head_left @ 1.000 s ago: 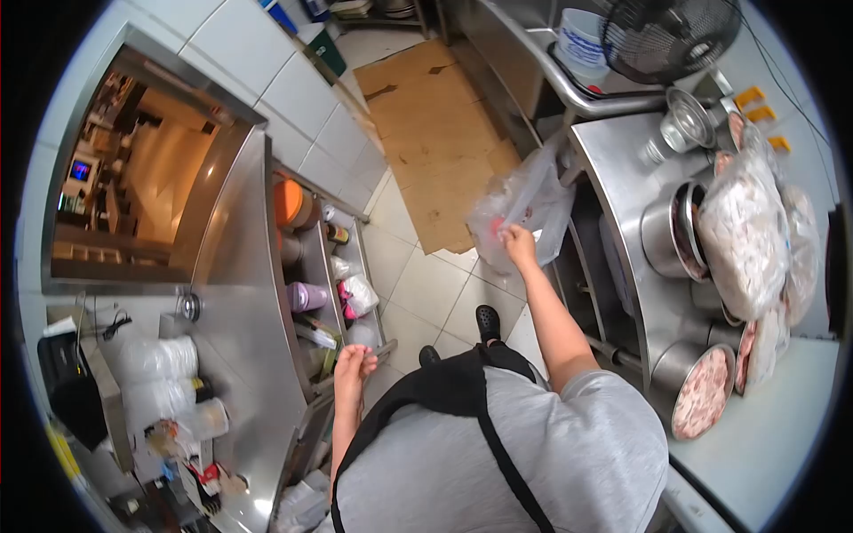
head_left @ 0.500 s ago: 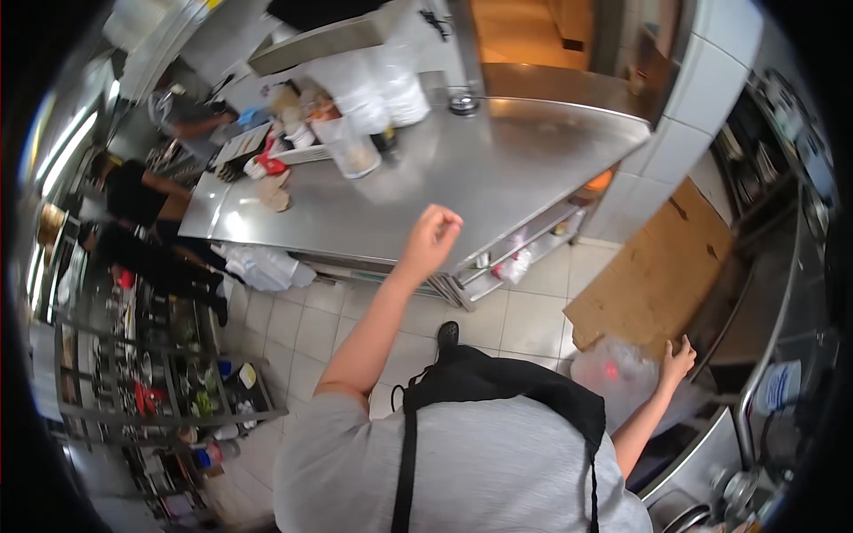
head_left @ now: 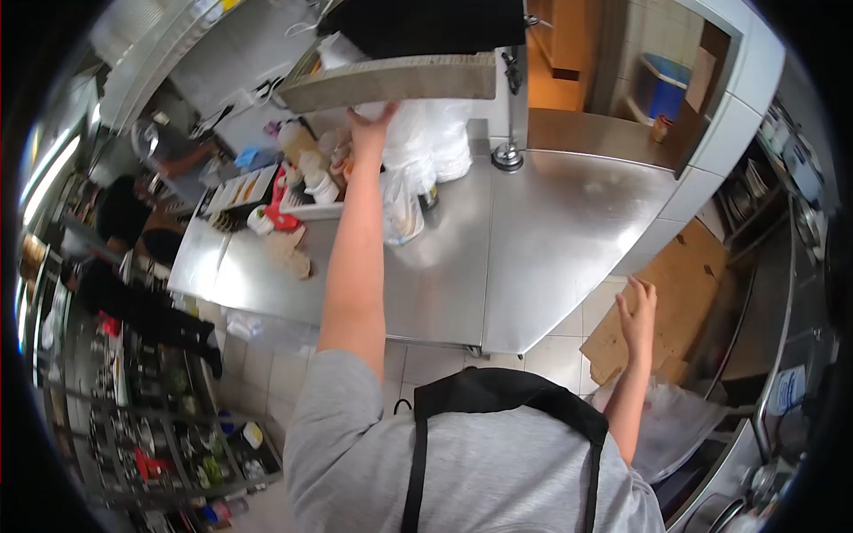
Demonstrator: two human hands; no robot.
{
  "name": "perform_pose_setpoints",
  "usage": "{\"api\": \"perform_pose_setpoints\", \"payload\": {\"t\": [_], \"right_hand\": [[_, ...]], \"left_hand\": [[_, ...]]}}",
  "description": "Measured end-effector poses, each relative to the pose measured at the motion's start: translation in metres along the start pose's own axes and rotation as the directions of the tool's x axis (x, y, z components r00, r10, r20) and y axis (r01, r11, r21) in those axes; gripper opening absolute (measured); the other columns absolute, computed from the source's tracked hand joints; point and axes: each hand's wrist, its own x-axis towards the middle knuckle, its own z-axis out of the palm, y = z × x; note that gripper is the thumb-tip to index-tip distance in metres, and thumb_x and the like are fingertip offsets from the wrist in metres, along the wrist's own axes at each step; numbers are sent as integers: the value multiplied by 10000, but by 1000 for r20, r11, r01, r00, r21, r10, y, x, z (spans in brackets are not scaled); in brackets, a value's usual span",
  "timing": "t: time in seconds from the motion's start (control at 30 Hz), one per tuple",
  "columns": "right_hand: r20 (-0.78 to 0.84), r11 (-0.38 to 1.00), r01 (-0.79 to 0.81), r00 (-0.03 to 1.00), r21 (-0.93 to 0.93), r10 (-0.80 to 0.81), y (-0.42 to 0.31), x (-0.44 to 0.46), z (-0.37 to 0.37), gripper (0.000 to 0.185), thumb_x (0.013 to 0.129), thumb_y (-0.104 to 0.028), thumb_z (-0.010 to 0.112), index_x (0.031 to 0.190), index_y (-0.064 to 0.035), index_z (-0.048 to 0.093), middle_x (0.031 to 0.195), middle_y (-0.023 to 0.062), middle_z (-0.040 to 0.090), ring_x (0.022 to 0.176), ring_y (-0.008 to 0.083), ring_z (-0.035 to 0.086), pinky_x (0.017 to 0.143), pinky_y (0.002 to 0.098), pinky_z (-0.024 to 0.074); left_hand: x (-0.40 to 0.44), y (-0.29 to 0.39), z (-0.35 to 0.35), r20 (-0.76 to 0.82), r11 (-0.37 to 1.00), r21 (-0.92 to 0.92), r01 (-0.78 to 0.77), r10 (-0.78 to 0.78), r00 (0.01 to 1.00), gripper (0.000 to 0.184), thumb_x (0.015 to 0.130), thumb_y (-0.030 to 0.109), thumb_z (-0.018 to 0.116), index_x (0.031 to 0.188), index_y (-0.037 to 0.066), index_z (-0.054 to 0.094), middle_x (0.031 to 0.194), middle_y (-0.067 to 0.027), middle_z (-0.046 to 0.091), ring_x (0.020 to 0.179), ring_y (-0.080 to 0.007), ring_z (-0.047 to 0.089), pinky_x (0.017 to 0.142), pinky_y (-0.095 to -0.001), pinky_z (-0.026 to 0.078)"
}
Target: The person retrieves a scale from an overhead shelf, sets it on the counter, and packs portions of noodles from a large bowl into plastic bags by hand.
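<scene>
My left arm stretches over the steel counter (head_left: 435,293), and my left hand (head_left: 370,129) is at the lower edge of a wall shelf (head_left: 391,82). Thumb and fingers are spread there, though the fingertips are partly hidden and I cannot tell whether they touch the shelf. White plastic-wrapped stacks (head_left: 435,147) stand just right of this hand. Below and left of it is a white basket (head_left: 311,211) with bottles and cups. A clear plastic bag (head_left: 402,213) lies beside the basket. My right hand (head_left: 636,311) hangs in the air with fingers apart, holding nothing, above a cardboard sheet (head_left: 680,293).
A call bell (head_left: 507,158) sits near the pass-through window. A tiled pillar (head_left: 711,151) borders the counter's right end. Two people, one in dark clothes (head_left: 147,302), are at the left near a rack (head_left: 160,426). A plastic bag (head_left: 671,422) lies low right.
My left hand has risen from above the counter's front edge to the shelf. My right hand has moved up and slightly left. The view has shifted toward the counter.
</scene>
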Motion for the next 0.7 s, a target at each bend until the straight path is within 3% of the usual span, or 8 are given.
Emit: {"api": "perform_pose_setpoints", "payload": {"t": [0.07, 0.17, 0.33, 0.43, 0.5, 0.57, 0.63, 0.7], "right_hand": [[-18, 1000, 7, 1000, 14, -7, -20, 4, 12, 379, 782, -111, 646, 1138, -40, 537, 1154, 173, 469, 1113, 330, 441, 929, 391, 385], [-28, 998, -46, 998, 43, 48, -40, -4, 18, 373, 782, -111, 645, 1134, -41, 542, 1165, 177, 467, 1118, 334, 445, 921, 389, 398], [-114, 987, -159, 981, 12, 159, -26, -20, -9, 344, 788, -110, 639, 1111, -30, 549, 1146, 174, 472, 1089, 330, 471, 908, 378, 405], [-179, 973, -233, 957, -3, 229, -4, -30, -35, 326, 798, -104, 624, 1102, -10, 548, 1116, 161, 483, 1046, 321, 501, 886, 363, 416], [-208, 951, -309, 930, 8, 304, 11, -34, -54, 321, 801, -100, 618, 1099, -4, 548, 1106, 154, 487, 1034, 314, 509, 878, 358, 421], [-259, 936, -351, 903, 21, 344, 35, -35, -67, 300, 801, -90, 613, 1081, -3, 550, 1078, 149, 488, 986, 303, 522, 847, 355, 433], [-279, 923, -383, 884, 25, 375, 56, -33, -84, 291, 797, -82, 613, 1069, -3, 551, 1064, 151, 487, 960, 301, 527, 830, 356, 438], [-254, 919, -394, 889, -2, 380, 89, -31, -94, 286, 790, -75, 617, 1060, -4, 553, 1052, 154, 488, 934, 303, 532, 817, 356, 443]], "left_hand": [[10, -25, 14, 79, 983, 82, -164, 157, 984, 696, 681, 238, 780, 1214, -51, 437, 1166, -144, 542, 1053, -211, 521, 905, -306, 384], [8, -21, 18, 320, 999, -53, -11, 28, 947, 490, 711, 206, 755, 1079, -51, 558, 1045, -111, 620, 940, -194, 579, 844, -298, 427], [-19, -13, 32, 142, 997, 39, 65, -70, 987, 346, 729, 151, 717, 973, -63, 599, 1004, -123, 642, 896, -214, 609, 785, -321, 453], [-56, -2, 48, 168, 979, 126, -159, 137, 976, 422, 681, 202, 736, 962, -65, 570, 958, -184, 626, 869, -303, 606, 779, -359, 458], [-86, 17, 58, 307, 883, 96, -460, 413, 857, 388, 668, 141, 691, 956, -68, 536, 912, -180, 598, 836, -318, 580, 770, -369, 448], [-106, 41, 66, 425, 925, 45, -377, 324, 845, 350, 670, 91, 624, 967, -64, 522, 869, -174, 576, 812, -317, 557, 775, -368, 440], [-124, 40, 76, 324, 962, -14, -274, 263, 909, 326, 675, 80, 600, 961, -51, 514, 890, -148, 567, 814, -287, 546, 770, -365, 433], [-148, 70, 96, 148, 958, -262, -121, 164, 975, 301, 703, 96, 574, 964, -36, 503, 914, -115, 552, 821, -259, 542, 777, -374, 429]]}}
